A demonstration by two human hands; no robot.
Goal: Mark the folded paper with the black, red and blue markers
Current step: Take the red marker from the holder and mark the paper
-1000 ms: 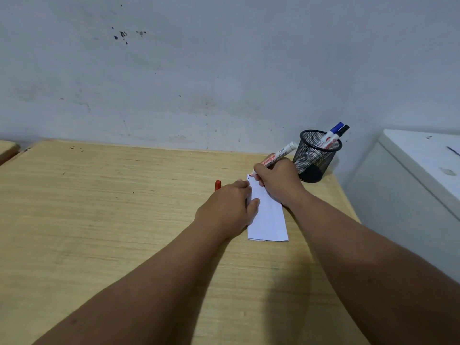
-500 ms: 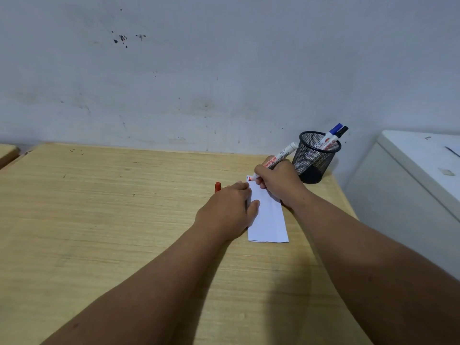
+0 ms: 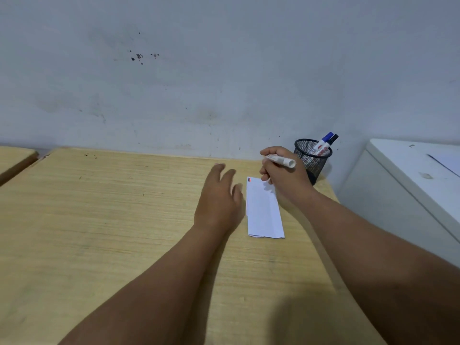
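Observation:
The folded white paper lies flat on the wooden table, with a short red mark and a dark mark at its far left corner. My right hand hovers over the paper's far right corner, shut on a white-barrelled marker that points back to the right. My left hand is just left of the paper, blurred, with its fingers apart and nothing in it. The blue marker and the black marker stand in a black mesh cup.
The mesh cup stands at the table's far right corner, close behind my right hand. A white cabinet sits right of the table edge. A grey wall runs along the back. Another table's corner shows at far left.
My left hand has come off the paper and spread its fingers, moving left. My right hand has lifted the marker off the paper's corner and turned it. The red cap is now hidden.

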